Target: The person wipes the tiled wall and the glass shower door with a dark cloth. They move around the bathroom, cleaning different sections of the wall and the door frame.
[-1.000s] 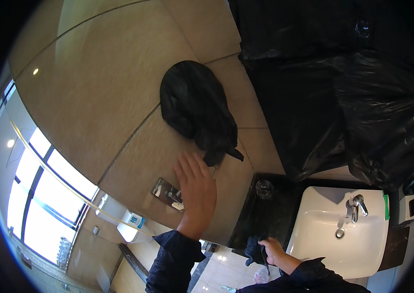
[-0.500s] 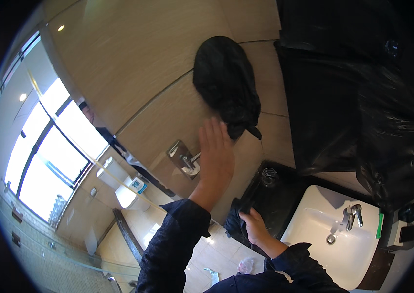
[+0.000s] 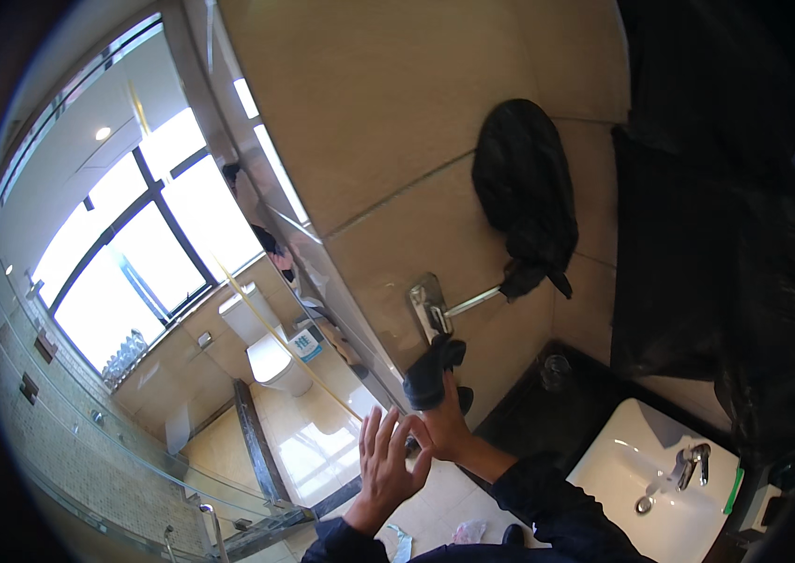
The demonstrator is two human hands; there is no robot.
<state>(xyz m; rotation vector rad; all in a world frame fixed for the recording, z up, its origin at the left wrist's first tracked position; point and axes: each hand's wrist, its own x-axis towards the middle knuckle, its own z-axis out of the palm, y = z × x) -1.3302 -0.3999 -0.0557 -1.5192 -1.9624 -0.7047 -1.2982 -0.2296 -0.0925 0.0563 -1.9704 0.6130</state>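
Note:
My right hand [image 3: 446, 419] is closed around a dark, bunched cloth [image 3: 427, 373]. The cloth is raised just below a chrome wall bracket [image 3: 427, 305]; whether it touches the metal I cannot tell. Beside it my left hand [image 3: 391, 466] is held up with its fingers apart and nothing in it. From the bracket a metal arm [image 3: 474, 300] runs to a rounded object wrapped in a black bag [image 3: 524, 178], knotted at its lower end.
Black plastic sheeting [image 3: 669, 253] hangs on the right wall. Below are a dark counter [image 3: 524, 413] with a glass [image 3: 555, 368], and a white basin [image 3: 608, 464] with a chrome faucet [image 3: 695, 460]. At left stand a toilet [image 3: 275, 361] and glass panels [image 3: 69, 422].
My left hand has dropped away from the wrapped object. My right hand has lifted the cloth from beside the counter up toward the bracket. The whole view has shifted.

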